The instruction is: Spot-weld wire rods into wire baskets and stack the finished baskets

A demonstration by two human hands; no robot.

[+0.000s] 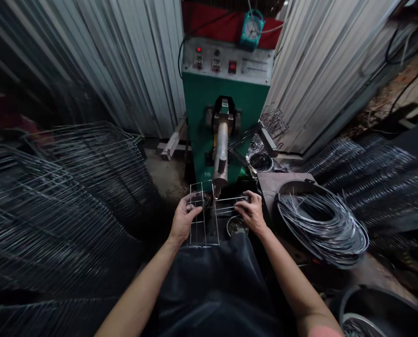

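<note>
Both my hands hold a rectangular frame of welded steel wire (204,238) up against the lower electrode arm of a green spot-welding machine (226,112). My left hand (184,217) grips the frame's left side, its fingers curled over the wires. My right hand (251,213) presses on the wires running off to the right. The machine's grey metal electrode (221,152) comes down to the frame's top edge, close to the gap between my hands. A small round metal bowl (237,225) sits just below my right hand.
Large stacks of wire racks (64,201) lie to the left, and more (367,173) lie to the right. A coil of silver wire (321,229) rests in a dark ring at right. Corrugated metal sheets (321,70) flank the machine, and a black tub (377,313) stands at lower right.
</note>
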